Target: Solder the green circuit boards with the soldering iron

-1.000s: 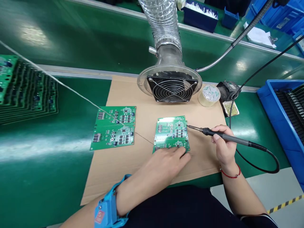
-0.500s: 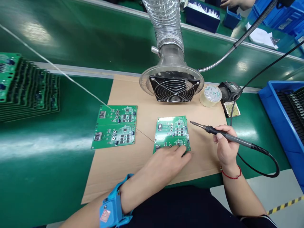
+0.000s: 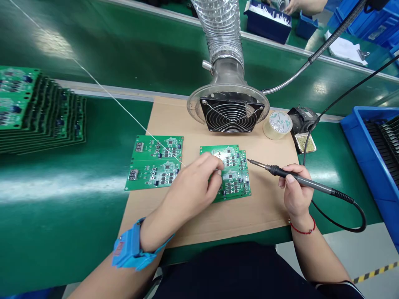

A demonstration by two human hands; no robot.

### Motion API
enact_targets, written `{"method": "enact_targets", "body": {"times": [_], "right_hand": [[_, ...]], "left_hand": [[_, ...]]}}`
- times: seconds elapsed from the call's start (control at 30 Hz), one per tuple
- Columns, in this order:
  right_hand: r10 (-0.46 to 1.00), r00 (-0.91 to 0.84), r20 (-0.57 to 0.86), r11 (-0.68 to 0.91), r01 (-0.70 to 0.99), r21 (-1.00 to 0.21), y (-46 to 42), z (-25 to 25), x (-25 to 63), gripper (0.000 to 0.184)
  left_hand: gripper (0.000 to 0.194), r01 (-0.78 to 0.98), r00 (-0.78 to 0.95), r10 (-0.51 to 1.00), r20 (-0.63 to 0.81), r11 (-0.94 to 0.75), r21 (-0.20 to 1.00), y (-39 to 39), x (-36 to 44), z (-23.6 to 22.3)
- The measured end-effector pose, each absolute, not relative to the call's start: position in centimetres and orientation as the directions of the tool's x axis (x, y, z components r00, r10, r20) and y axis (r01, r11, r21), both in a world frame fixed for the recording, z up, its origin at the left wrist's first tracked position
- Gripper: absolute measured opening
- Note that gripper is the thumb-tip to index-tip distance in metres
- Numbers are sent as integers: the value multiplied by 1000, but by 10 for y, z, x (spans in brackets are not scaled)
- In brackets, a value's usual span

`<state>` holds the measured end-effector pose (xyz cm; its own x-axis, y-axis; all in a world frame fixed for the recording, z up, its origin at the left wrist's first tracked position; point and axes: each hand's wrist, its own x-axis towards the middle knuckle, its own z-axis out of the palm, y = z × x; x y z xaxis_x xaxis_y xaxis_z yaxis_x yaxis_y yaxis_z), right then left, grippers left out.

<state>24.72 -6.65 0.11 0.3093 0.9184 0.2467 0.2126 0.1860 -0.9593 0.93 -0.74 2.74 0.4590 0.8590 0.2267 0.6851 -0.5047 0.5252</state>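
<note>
My left hand (image 3: 193, 187) rests over the green circuit board (image 3: 235, 182) in the middle of the cardboard mat (image 3: 218, 216). Its fingertips are pinched on a thin solder wire (image 3: 124, 110) that runs in from the upper left. The board's upper edge looks offset, as if tilted or stacked. My right hand (image 3: 296, 195) grips a black soldering iron (image 3: 305, 181) like a pen. The iron's tip hovers just right of the board's top corner, apart from it. A second green board (image 3: 156, 162) lies flat to the left.
A fume extractor fan (image 3: 230, 112) on a ribbed hose stands behind the boards. Beside it are a tape roll (image 3: 277, 123) and the iron stand (image 3: 304, 124). Stacked boards (image 3: 34, 108) lie far left, a blue bin (image 3: 374, 141) far right. Another person's hand (image 3: 293, 6) works at the top.
My left hand has moved up from the board's near edge onto its middle and taken the solder wire. The board has shifted. The iron has drawn slightly back from the board.
</note>
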Motion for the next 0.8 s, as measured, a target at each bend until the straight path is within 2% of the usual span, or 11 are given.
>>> {"method": "enact_targets", "body": {"times": [0.2,0.63,0.8], "right_hand": [[945,208,253,194,265,-944,-68,1,245,10],[957,102,272,231,301,-925,-65,8,244,7],[955,99,281,234,336,-913,-65,8,244,9]], "left_hand": [[21,778,407,874,265,-484,402,-4,6,27],[22,778,487,833,261,-550,304,-9,15,20],[25,762,510,825,244,-564,317,-11,17,20]]}}
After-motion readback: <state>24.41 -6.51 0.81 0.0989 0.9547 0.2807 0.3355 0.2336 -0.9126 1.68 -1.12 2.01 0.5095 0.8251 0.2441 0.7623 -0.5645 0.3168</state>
